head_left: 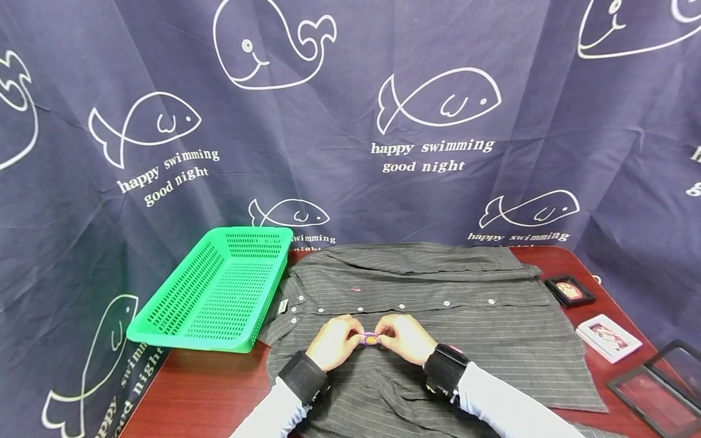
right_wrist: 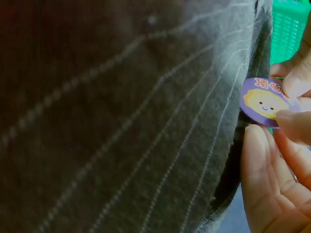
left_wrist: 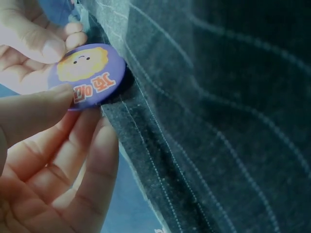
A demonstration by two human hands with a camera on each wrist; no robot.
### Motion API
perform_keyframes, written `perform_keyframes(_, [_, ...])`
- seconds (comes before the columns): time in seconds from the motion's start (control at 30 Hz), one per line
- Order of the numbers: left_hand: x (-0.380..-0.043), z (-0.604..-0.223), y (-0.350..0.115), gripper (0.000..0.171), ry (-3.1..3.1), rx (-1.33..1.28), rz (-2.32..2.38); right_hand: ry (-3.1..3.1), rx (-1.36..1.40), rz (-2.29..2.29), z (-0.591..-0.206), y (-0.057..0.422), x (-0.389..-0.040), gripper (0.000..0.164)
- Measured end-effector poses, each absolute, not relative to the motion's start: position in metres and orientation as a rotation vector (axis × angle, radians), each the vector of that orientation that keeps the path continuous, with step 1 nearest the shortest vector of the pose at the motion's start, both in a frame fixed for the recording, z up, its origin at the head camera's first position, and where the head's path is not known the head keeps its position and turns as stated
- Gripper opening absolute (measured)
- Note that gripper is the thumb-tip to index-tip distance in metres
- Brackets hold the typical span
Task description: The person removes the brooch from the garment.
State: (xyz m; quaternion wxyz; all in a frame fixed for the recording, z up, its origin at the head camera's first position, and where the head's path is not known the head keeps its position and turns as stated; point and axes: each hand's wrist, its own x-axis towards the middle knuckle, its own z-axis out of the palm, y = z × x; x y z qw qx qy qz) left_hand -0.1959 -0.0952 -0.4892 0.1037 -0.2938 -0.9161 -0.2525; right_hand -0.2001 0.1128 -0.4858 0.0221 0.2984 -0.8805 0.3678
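A round purple pin badge (left_wrist: 104, 65) with a yellow smiling character and red lettering is held between both hands, close over a dark grey pinstriped shirt (head_left: 493, 353). My left hand (head_left: 335, 344) pinches one edge of the badge between thumb and fingers. On the opposite edge, my right hand (head_left: 408, 339) pinches it the same way. In the right wrist view the badge (right_wrist: 265, 99) lies right against the striped cloth, its printed face showing. The back of the badge is hidden. The shirt is spread out with its buttoned front running across it.
A green plastic basket (head_left: 249, 328) stands at the left of the red table (head_left: 186, 377). Along the right side lie a small black frame (head_left: 588, 297), a white frame (head_left: 583, 331) and a dark-rimmed clear case (head_left: 630, 383). A patterned blue curtain (head_left: 350, 134) hangs behind.
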Motion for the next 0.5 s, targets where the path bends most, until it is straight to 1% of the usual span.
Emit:
perform_keyframes(0.2, [-0.1962, -0.4921, -0.0954, 0.005, -2.700, -0.863, -0.732, -2.712, 0.913, 1.160, -0.4838, 0.1114, -0.1999, 0.005])
perform_keyframes(0.33, [-0.1937, -0.4891, -0.0953, 0.002, -2.731, -0.842, -0.754, -2.703, 0.918, 1.228, -0.4833, 0.1120, -0.2012, 0.005])
perform_keyframes(0.5, [-0.1870, -0.4838, -0.0950, 0.011, -2.752, -0.823, -0.716, -2.725, 0.892, 1.351, -0.4845, 0.1128, -0.2032, 0.006])
